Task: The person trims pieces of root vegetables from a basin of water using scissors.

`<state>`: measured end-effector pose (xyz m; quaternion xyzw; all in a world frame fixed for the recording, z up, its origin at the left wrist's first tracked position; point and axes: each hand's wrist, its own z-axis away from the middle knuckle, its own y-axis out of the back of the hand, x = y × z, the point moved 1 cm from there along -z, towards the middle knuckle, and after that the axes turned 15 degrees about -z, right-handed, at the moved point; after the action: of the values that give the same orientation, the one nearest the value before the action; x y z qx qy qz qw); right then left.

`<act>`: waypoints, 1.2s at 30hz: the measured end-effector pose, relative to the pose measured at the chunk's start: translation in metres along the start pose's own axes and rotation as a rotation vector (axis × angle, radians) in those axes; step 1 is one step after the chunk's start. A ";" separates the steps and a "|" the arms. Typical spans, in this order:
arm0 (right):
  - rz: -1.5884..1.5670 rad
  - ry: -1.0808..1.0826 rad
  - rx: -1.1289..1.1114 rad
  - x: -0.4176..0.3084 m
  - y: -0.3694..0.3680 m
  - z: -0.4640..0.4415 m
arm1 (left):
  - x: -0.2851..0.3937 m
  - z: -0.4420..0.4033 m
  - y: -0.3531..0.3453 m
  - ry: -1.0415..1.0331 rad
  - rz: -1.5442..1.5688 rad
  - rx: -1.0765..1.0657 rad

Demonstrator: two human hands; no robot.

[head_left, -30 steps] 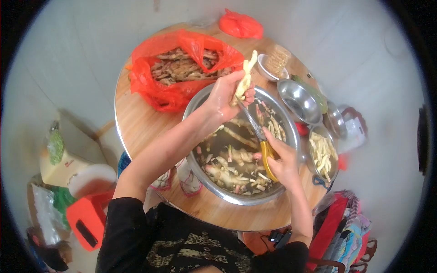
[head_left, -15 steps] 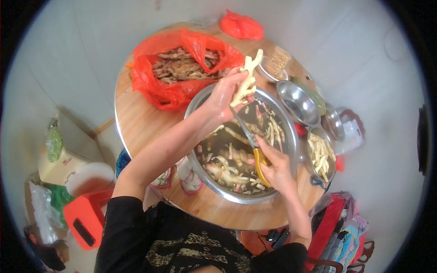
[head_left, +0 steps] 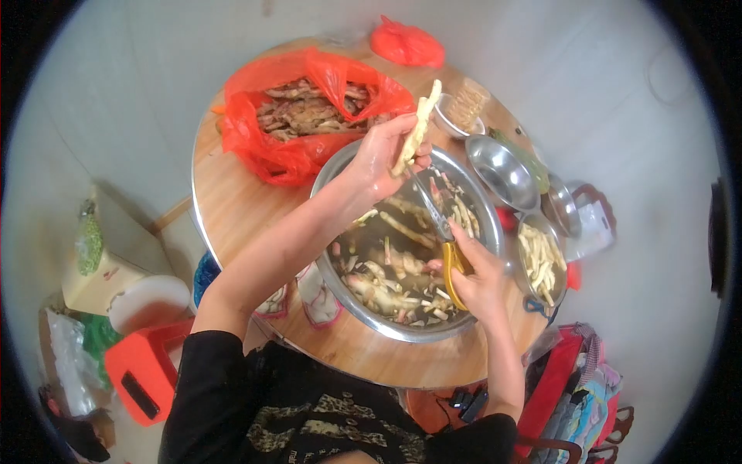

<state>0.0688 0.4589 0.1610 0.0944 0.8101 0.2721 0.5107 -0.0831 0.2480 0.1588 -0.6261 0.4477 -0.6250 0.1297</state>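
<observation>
My left hand (head_left: 380,161) is closed around a pale, peeled ginger root (head_left: 420,127), held up over the far side of a wide metal basin (head_left: 402,334). In my right hand (head_left: 482,280) are scissors with yellow handles (head_left: 454,272). Their blades point up and left, the tips close to the root's lower end; whether they touch it I cannot tell. Murky water fills the basin, with ginger pieces (head_left: 375,290) and small trimmings in it.
A red plastic bag (head_left: 267,158) of brown, unpeeled roots stands behind the basin on the round wooden table (head_left: 247,209). To the right are a metal bowl (head_left: 502,172) and a container of peeled pieces (head_left: 541,259). A red stool (head_left: 139,371) stands lower left.
The ginger root has turned in my left hand and now shows a narrower side. My right hand has shifted slightly right with the scissors, whose handles look more spread.
</observation>
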 end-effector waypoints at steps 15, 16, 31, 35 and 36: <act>0.043 0.164 -0.175 0.004 0.015 -0.020 | -0.010 -0.005 0.016 0.166 0.260 -0.164; 0.039 0.165 -0.179 0.001 0.016 -0.022 | -0.010 -0.005 0.017 0.178 0.278 -0.180; -0.014 0.105 -0.086 0.005 0.016 -0.012 | -0.002 0.003 0.002 0.143 0.159 -0.103; -0.147 -0.087 -0.017 0.002 0.016 -0.011 | -0.005 0.001 0.005 0.116 0.085 -0.062; -0.146 -0.086 -0.016 0.000 0.015 -0.011 | -0.004 0.002 0.002 0.115 0.084 -0.064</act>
<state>0.0573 0.4680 0.1723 0.0423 0.7900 0.2364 0.5642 -0.0811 0.2486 0.1546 -0.5736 0.4998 -0.6396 0.1097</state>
